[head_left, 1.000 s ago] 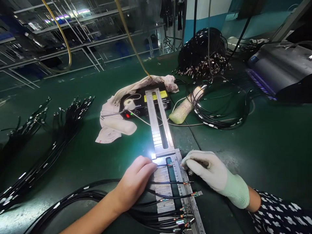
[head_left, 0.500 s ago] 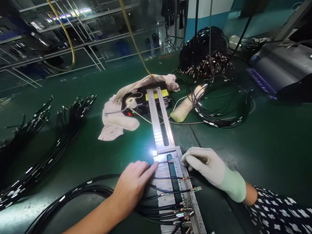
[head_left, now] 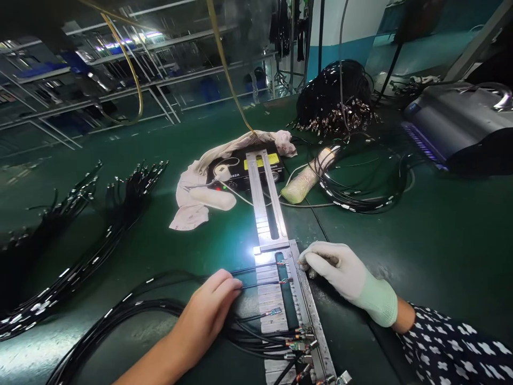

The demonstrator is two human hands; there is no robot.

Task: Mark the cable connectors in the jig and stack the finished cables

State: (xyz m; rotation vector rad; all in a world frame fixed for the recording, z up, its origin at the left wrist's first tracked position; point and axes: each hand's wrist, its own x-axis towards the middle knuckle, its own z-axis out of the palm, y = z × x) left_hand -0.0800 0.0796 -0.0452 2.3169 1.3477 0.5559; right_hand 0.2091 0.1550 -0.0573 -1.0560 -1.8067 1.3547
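My bare left hand [head_left: 214,305] pinches a thin black cable [head_left: 256,284] between thumb and fingers. That cable runs right across a grooved metal fixture [head_left: 269,291], its small connector end over the slot. Just above it, another black cable [head_left: 258,267] lies in a groove. Lower on the fixture, several more cables with metal connectors [head_left: 302,345] overlap. My right hand [head_left: 340,270], in a white glove with soiled fingertips, rests against the fixture's right edge. Its fingers are curled together; whatever they may hold is hidden.
Behind the fixture sit a black control box [head_left: 236,181] with a cloth [head_left: 190,216] around it and a wrapped roll [head_left: 304,182]. Cable bundles [head_left: 116,224] lie at left. A large cable heap [head_left: 336,99] and a grey machine [head_left: 460,123] stand at the back right.
My left hand has drawn back left from the fixture, and the second cable's end has slid left toward the slot. The right hand stays at the edge. The view has shifted slightly.
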